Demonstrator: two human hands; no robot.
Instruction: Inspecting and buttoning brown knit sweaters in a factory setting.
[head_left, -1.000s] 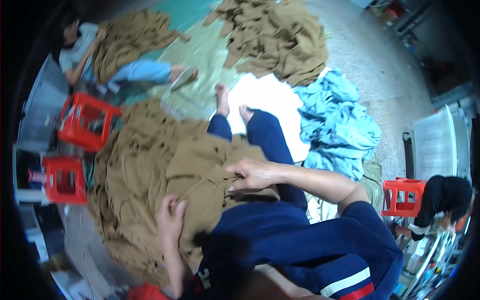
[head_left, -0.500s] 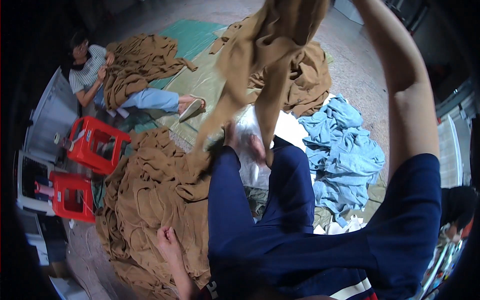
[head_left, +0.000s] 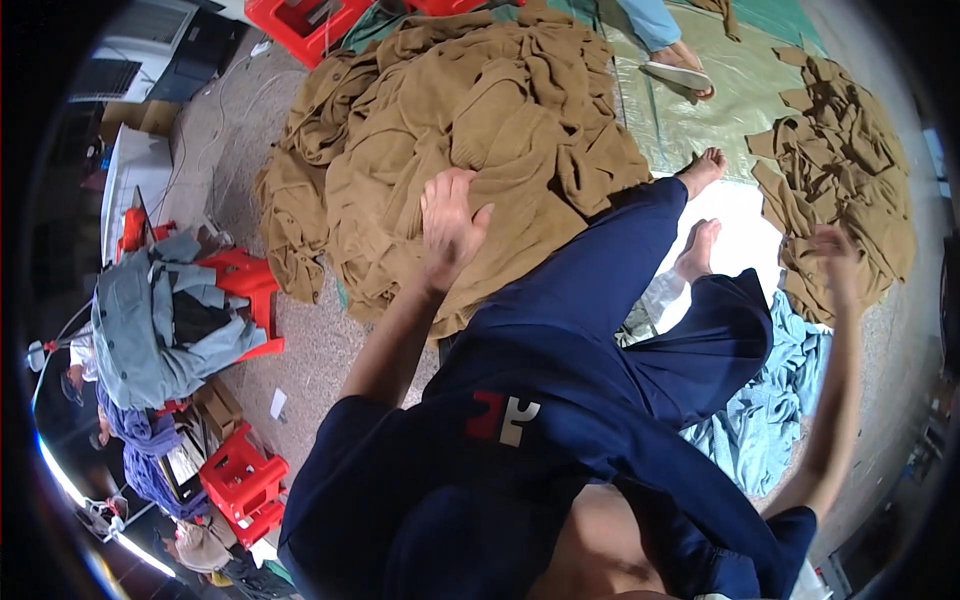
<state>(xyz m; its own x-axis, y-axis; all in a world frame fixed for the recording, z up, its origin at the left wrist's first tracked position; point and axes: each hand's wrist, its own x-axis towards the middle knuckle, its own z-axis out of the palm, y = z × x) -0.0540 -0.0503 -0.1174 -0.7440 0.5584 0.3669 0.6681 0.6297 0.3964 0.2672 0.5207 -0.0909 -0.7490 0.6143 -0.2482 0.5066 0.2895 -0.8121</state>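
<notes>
A large heap of brown knitted garments (head_left: 480,120) lies in front of me and to the left. My left hand (head_left: 452,222) reaches over its near part, palm down, with thumb and fingers apart and nothing held. Whether the fingertips touch the cloth, I cannot tell. At the right, my right hand (head_left: 836,262) is smeared by motion in front of a second pile of brown garments (head_left: 840,150). Its fingers are too blurred to read, and no garment hangs from it.
Blue-grey garments (head_left: 765,425) lie beside my right leg. White sheeting (head_left: 738,205) is spread by my bare feet. Red stools (head_left: 255,290) stand at the left, with a grey-blue garment (head_left: 150,330) draped there. Another person's sandaled foot (head_left: 680,78) rests on the far plastic sheet.
The view has swung leftward. My raised right arm has come down, and the brown garment it was holding up has left the hand. My left hand's fingers have opened out.
</notes>
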